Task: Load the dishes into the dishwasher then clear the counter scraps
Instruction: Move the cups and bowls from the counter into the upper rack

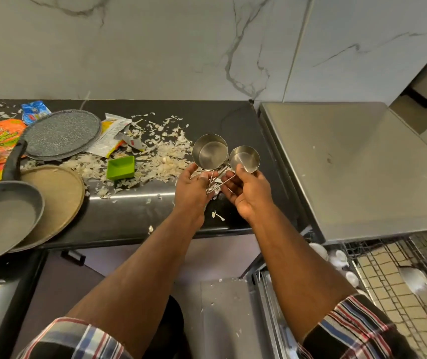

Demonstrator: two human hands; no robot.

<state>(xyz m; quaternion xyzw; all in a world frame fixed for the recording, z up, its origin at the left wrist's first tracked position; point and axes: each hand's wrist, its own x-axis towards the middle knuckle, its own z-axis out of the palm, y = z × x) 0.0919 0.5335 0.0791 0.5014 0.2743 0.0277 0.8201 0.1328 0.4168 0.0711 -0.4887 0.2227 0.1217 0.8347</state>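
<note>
A white marble wall (155, 47) with grey veins stands behind — a dark stool (170, 325) sits below.

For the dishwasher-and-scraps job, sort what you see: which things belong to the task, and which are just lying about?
Part of the job: steel measuring cups held in both hands, frying pan, speckled plate, brown plate, green tub, peel scraps, dishwasher rack.

Just there: marble wall, steel worktop.

— Of what are the two measuring cups (226, 156) made?
— Polished metal, smooth and mirror-bright. The counter (207, 120) is seen as dark and glossy, strewn with dry, papery peel scraps (165, 161).
— And the small green tub (120, 167)?
— Matt plastic. The speckled lid (60, 133) looks rough-grained.
</note>
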